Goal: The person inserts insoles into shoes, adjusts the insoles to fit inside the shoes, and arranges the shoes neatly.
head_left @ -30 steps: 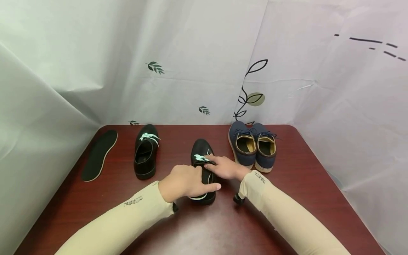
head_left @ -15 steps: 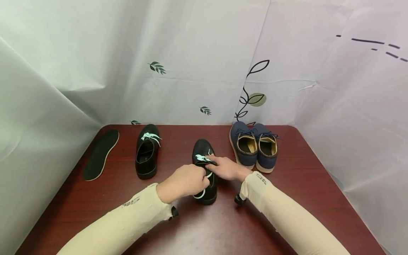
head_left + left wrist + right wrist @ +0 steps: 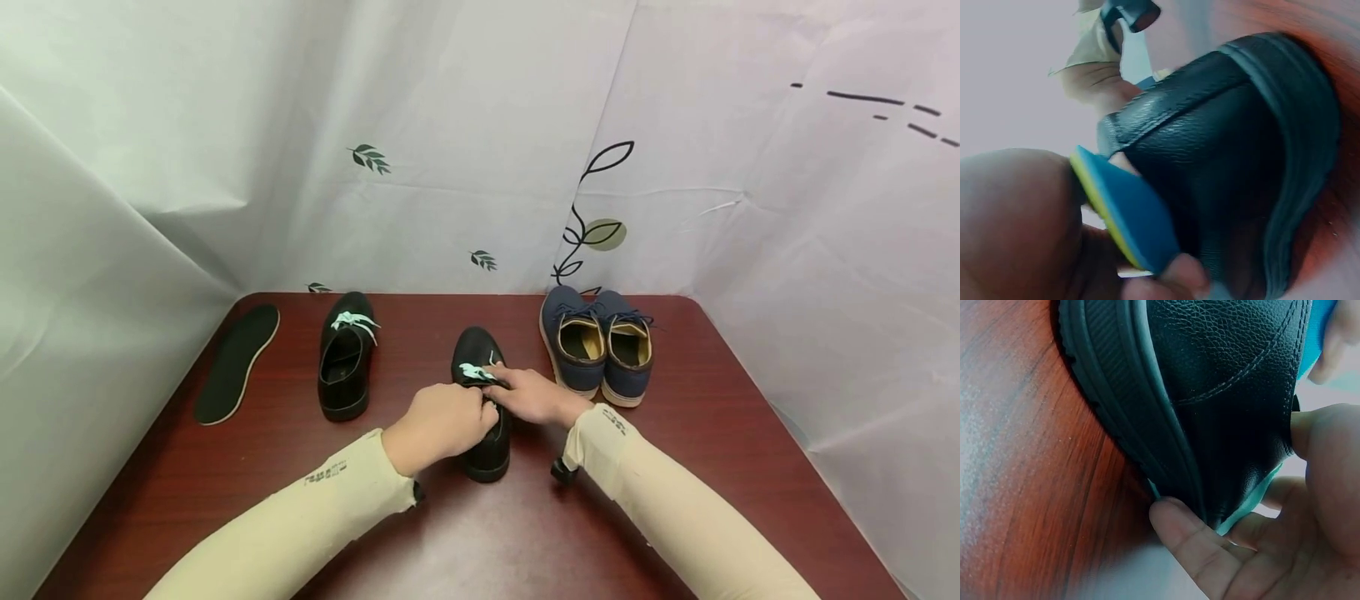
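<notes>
In the head view a black shoe (image 3: 487, 457) with mint-green laces (image 3: 477, 372) stands mid-table, toe away from me. My left hand (image 3: 442, 422) is over its opening, fingers bent. The left wrist view shows that hand pinching an insole (image 3: 1141, 209), blue on its face with a yellow edge, partly inside the shoe; how far in is hidden. My right hand (image 3: 531, 395) holds the shoe's right side near the laces. In the right wrist view its thumb meets the opening's edge and a fingertip (image 3: 1172, 515) touches the side by the sole.
A second black shoe (image 3: 345, 392) with mint laces stands to the left. Beyond it a loose dark insole (image 3: 234, 367) lies near the table's left edge. Two navy shoes (image 3: 626, 379) stand together at the back right. A pale curtain (image 3: 420, 100) rises behind the reddish table (image 3: 675, 467).
My left hand has shifted forward slightly and its thumb, earlier stretched out, is now drawn in. The insole's pale edge, visible near the heel before, is out of sight. My right hand stays put.
</notes>
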Demonstrator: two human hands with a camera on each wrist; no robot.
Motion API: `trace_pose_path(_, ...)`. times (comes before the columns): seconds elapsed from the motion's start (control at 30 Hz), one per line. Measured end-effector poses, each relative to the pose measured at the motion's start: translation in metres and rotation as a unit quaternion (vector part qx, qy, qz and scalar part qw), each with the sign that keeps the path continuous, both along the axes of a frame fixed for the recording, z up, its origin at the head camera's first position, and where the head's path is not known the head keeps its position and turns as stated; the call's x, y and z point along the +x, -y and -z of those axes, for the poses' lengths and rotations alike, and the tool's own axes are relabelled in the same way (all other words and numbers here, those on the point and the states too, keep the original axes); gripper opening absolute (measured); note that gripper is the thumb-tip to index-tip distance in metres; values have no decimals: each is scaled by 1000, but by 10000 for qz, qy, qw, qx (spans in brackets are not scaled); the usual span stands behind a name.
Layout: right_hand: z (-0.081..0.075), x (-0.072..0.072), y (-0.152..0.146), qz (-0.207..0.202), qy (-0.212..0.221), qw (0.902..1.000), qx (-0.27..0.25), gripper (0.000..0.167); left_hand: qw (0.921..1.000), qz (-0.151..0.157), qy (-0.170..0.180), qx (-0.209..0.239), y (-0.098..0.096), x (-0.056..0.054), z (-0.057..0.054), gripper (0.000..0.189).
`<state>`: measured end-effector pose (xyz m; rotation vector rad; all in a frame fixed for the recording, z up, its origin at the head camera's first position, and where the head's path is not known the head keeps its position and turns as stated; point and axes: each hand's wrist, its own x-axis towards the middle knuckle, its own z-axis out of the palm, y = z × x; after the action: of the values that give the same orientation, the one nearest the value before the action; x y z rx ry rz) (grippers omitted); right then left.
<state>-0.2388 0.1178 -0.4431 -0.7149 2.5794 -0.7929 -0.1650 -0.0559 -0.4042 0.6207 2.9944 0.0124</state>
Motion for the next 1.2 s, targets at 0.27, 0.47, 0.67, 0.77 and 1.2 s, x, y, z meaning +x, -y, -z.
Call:
trace_pose_path(0.27,2,-2,-1,33,29,9999,164,54,9938,-749,775,263,2,11,-8,82)
trace_pose_path(0.47,3,-1,-2,7,-66,9999,86,52,9923,-336,496,1080,6,17,-11,32)
trace_pose_path(0.67,3,-2,-1,-83,-147,9998,56,51,9899,175,-145,1400,7,15,-8,34)
trace_pose_path(0.77,3,-1,0,-77,-115,9999,40,51,9889,216,-235,1451,5,12,-6,37)
trace_pose_path(1.2,2,1,0,-52,-77,9999,59,51,9921,496,-355,1097,-6,0,1,29)
